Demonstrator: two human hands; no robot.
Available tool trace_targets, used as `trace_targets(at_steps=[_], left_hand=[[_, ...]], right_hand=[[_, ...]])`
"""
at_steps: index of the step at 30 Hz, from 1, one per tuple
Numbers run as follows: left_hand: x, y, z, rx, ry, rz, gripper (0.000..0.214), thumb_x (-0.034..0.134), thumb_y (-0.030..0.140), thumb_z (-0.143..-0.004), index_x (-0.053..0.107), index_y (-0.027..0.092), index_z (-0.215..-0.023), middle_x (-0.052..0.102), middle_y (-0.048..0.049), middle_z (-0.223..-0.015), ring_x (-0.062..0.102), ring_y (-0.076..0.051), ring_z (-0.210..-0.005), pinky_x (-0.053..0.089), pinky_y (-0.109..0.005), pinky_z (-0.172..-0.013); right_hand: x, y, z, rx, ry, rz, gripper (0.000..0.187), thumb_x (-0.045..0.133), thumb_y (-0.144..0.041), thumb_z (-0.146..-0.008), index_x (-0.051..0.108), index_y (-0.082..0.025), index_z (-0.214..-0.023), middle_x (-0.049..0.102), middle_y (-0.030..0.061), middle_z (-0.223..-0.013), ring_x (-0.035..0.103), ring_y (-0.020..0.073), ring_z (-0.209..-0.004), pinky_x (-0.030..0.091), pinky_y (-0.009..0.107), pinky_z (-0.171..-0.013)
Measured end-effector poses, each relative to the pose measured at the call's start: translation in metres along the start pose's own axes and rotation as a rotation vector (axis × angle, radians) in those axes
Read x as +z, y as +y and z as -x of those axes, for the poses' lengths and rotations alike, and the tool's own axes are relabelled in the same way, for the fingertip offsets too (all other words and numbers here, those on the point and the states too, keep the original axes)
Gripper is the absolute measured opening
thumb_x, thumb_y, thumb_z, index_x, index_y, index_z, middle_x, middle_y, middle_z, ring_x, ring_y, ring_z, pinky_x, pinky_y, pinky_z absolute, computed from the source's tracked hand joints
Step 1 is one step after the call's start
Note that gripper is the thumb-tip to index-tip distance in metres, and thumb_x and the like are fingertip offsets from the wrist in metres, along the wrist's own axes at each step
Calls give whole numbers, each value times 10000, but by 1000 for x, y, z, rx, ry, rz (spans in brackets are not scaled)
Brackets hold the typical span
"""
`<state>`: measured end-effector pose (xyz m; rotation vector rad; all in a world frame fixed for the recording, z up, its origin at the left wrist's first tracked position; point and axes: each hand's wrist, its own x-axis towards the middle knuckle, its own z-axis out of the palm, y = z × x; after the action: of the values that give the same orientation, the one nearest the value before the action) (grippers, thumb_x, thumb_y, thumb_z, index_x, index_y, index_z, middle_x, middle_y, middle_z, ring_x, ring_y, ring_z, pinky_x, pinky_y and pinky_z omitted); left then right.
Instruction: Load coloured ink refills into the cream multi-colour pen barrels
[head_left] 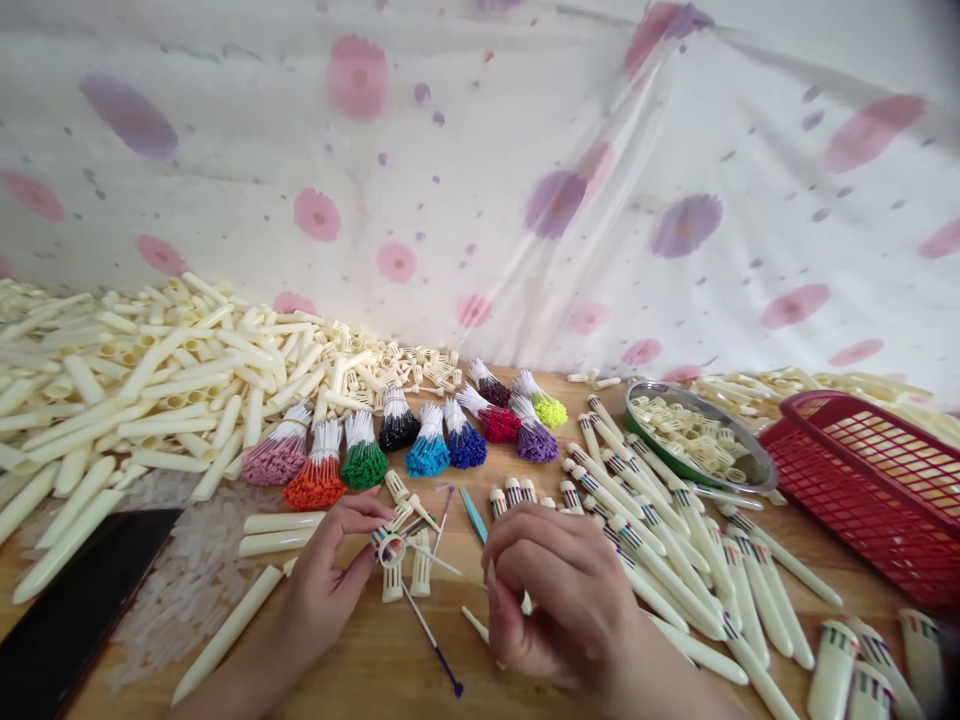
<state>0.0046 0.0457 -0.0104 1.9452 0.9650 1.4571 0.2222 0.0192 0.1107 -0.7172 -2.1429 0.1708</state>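
My left hand (334, 560) pinches a cream slotted pen barrel piece (391, 548), its round open end facing me and coloured bits showing in its slots. My right hand (562, 590) is closed just to the right, thumb against fingers; what it grips is hidden. Thin white ink refills lie between the hands, among them one with a dark blue end (458, 688) and one with a purple end (450, 489). Loose slotted pieces (421, 565) rest beside my left fingers. Blue tweezers (473, 515) lie beyond my right hand.
Bundles of refills with coloured ends, such as the orange bundle (315, 484), stand behind. Cream pen tubes (172, 370) heap at left, near a black phone (82, 600). Pens with coloured sliders (637, 540), a metal bowl (757, 470) and a red basket (862, 490) are at right.
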Motion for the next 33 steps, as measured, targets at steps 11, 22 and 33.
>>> trace_targets(at_steps=[11, 22, 33], left_hand=[[-1, 0, 4, -46, 26, 32, 285, 502, 1, -796, 523, 258, -919, 565, -15, -936, 555, -169, -978, 419, -371, -950], [1, 4, 3, -81, 32, 43, 239, 516, 25, -795, 539, 250, -873, 582, -6, -927, 577, -146, -944, 460, -276, -875], [0, 1, 3, -39, 47, -68, 201, 515, 55, -807, 547, 240, -878, 596, -20, -918, 588, -179, -947, 433, -416, -948]], right_hand=[[9, -8, 2, -66, -36, 65, 188, 455, -32, -729, 442, -171, -603, 522, 13, -574, 453, 103, -549, 400, 216, -493], [26, -2, 1, -102, -92, 117, 231, 414, -88, -783, 466, -165, -572, 483, -2, -576, 386, 100, -530, 373, 215, -489], [30, 0, 3, -90, -56, 142, 210, 415, -96, -771, 460, -170, -579, 486, 2, -573, 378, 107, -536, 374, 219, -497]])
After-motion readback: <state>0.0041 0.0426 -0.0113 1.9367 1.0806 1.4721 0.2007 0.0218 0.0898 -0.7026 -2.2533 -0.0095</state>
